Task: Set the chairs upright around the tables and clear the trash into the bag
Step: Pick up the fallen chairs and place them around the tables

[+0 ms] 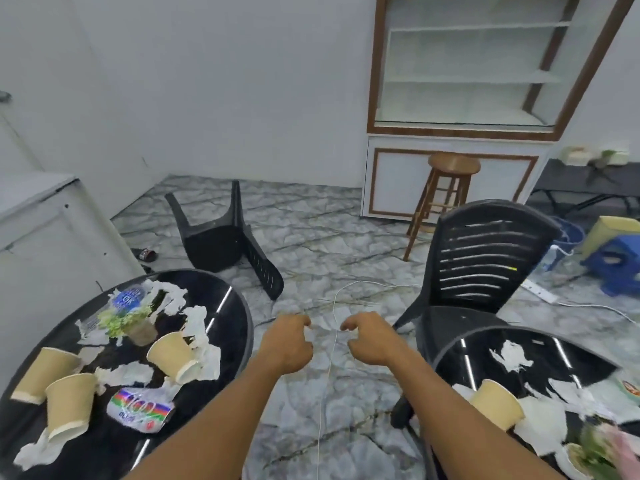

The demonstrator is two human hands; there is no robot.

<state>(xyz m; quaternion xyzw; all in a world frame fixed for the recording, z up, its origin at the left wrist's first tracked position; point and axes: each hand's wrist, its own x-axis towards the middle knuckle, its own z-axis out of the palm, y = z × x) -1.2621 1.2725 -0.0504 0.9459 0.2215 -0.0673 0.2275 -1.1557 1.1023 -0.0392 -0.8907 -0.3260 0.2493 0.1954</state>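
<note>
A black plastic chair (221,237) lies tipped over on the marble floor beyond the left table. A second black chair (485,268) stands upright at the right round table (460,344). The left round black table (239,327) carries several tan paper cups (173,355), crumpled white napkins (197,320), a crushed plastic bottle (142,408) and a small plant pot (131,323). The right table holds a paper cup (497,407) and torn napkins (512,355). My left hand (289,344) and right hand (372,341) reach forward between the tables with loosely curled fingers, holding nothing.
A wooden stool (446,199) stands before a white cabinet with shelves (467,84). A thin white cable (332,313) runs across the floor between the tables. A blue plastic stool (620,268), a power strip (540,292) and clutter lie at right. A white counter (52,216) is at left.
</note>
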